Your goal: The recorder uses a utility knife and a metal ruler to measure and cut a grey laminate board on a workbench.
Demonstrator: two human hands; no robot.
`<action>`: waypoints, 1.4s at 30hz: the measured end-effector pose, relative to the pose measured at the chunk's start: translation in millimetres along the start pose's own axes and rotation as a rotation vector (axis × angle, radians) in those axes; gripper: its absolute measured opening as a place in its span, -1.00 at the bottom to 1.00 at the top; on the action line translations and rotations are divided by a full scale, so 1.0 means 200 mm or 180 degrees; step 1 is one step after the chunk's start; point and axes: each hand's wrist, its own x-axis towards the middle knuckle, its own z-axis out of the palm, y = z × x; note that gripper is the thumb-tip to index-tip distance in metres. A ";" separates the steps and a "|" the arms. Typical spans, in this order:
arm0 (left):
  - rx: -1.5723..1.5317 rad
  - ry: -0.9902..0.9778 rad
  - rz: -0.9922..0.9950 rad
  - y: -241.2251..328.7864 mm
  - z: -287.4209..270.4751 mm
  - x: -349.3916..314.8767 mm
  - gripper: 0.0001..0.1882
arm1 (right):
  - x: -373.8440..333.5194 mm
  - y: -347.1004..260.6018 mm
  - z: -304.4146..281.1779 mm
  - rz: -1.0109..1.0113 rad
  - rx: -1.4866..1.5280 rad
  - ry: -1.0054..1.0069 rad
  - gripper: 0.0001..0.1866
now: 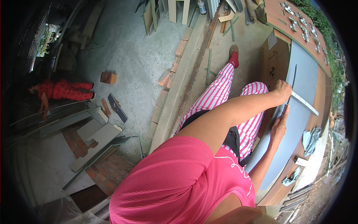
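My left hand [282, 91] reaches across to the right with fingers closed, apparently gripping the near end of a narrow white strip [305, 104]. The strip lies across a grey-blue panel [274, 167] on the bench. Just below, my right hand [278, 130] is closed around the lower end of a long, thin, dark tool [295, 76], a file or a narrow blade. This tool runs past my left hand's fingers and crosses the strip by its held end. My palms hide its handle and the strip's near end.
Beside my knee stands a cardboard box [275, 59]. Metal hinges [304, 31] lie on a brown board [276, 13] beyond the panel. Grey-blue rags [311, 141] rest on the bench's right side. Another person [61, 89] in red bends over panels at far left.
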 end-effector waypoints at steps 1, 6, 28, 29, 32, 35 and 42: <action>0.0001 0.0007 0.0012 0.01 0.00 0.00 -0.73 | 0.05 0.00 0.01 0.0000 -0.0001 0.0014 -0.35; -0.0015 0.0099 -0.0027 0.01 0.01 -0.01 -0.71 | 0.06 0.02 0.03 -0.0360 -0.0071 0.0251 -0.35; 0.0000 -0.0021 0.0005 -0.01 0.01 -0.01 -0.71 | -0.03 0.05 0.03 -0.0352 -0.0155 0.0212 -0.34; -0.0038 0.0119 0.0030 -0.02 0.01 -0.01 -0.75 | -0.10 0.06 0.02 -0.0338 -0.0160 0.0220 -0.34; -0.0037 0.0292 0.0108 -0.02 0.02 0.00 -0.78 | -0.26 0.10 0.01 -0.0228 -0.0246 0.0222 -0.34; 0.0004 0.0365 0.0133 -0.02 0.02 0.00 -0.79 | -0.28 0.08 0.00 -0.0132 -0.0302 0.0172 -0.34; -0.0010 0.0170 0.0125 0.00 -0.02 -0.03 -0.78 | 0.00 -0.01 0.00 0.0124 0.0036 -0.0056 -0.36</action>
